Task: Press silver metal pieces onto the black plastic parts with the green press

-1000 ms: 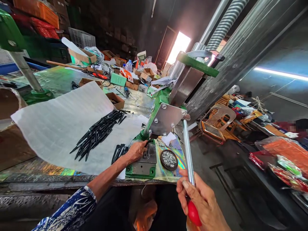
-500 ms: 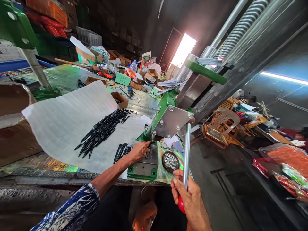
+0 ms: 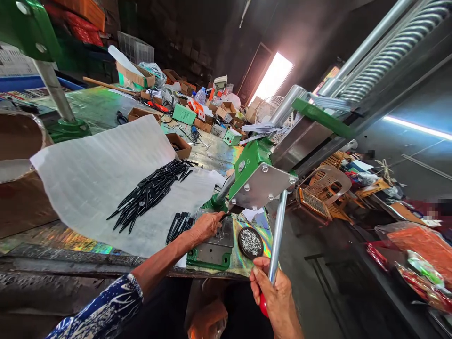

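My left hand is closed on a small black piece over the metal base plate of a green hand press. My right hand grips the press's steel lever near its red knob. A round dark dish of small silvery parts lies right of the base. Left of my left hand, a small group of black pieces rests on white foam sheet, with a larger pile of black pointed pieces farther left.
An open cardboard box stands at the left edge, beside a second green press. Small boxes and a green device cover the back of the table. Beyond the table's right side is a chair.
The view has shifted slightly. My left hand remains at the base with the black piece, and my right hand still holds the lever.
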A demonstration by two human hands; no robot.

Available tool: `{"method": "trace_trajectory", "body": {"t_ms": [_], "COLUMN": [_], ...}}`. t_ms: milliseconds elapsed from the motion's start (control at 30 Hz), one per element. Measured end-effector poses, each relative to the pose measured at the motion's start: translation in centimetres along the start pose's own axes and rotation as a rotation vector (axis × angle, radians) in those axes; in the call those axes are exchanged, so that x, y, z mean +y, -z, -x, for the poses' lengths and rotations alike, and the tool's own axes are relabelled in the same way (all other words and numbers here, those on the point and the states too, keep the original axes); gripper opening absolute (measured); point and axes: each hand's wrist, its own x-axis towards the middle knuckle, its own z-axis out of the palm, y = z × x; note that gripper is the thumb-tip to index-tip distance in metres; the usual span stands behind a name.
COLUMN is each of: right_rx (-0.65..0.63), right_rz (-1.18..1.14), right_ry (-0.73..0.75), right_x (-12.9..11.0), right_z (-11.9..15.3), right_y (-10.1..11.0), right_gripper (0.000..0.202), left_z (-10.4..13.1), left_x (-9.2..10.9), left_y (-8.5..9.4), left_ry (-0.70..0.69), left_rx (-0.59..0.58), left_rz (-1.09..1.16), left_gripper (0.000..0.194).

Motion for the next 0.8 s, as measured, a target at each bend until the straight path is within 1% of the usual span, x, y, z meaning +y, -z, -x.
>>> {"method": "trace_trajectory", "body": {"t_ms": [67,200,267,333,400,533,600,667,733,800], "right_rx": [0.017,0.158,0.191,0.183,0.159,0.136,0.145,0.159,0.176,0.213], "right_rz": [0.011,0.001,0.004,0.01,0.025,0.035,0.032,0.036,0.051,0.098], "right_ry": [-0.012,0.019,0.035,0.039,0.032,0.015,0.016,0.021,0.042,0.095], "right_x": [0.4,1.9,2.7,3.3,3.4,2.6,2.3,2.4,3.0,3.7], "right_z": [-0.3,-1.2,-1.5,-1.8,-2.0,-1.9,-1.7,-1.5,-1.5,-1.6], "right_y": [0.0,-0.3,-0.6,-0.9,-1.0,-0.9,-0.8,-0.7,-0.5,-0.5], "right_gripper": [0.043,0.047,0.052,0.053,0.048,0.039,0.035,0.033,0.03,0.026], "left_z": [0.0,-0.2,-0.1,-0.1,0.0,0.0,0.0,0.0,-0.1,-0.1], "left_x": [-0.1,-0.1,-0.1,-0.1,-0.1,0.2,0.3,0.3,0.2,0.1], "left_y": [-0.3,-0.6,-0.5,-0.3,0.0,0.4,0.2,0.0,-0.2,-0.3], "left_ry": [-0.006,-0.034,-0.028,-0.018,-0.017,-0.034,-0.022,-0.001,0.003,-0.009], "left_rx": [-0.008,-0.015,-0.013,-0.025,-0.036,0.02,0.034,0.02,0.006,0.007], "left_rz": [0.003,-0.006,-0.003,0.005,0.01,0.017,0.011,-0.006,-0.012,-0.011], "left_gripper": [0.036,0.03,0.029,0.027,0.026,0.024,0.026,0.03,0.033,0.033]}}
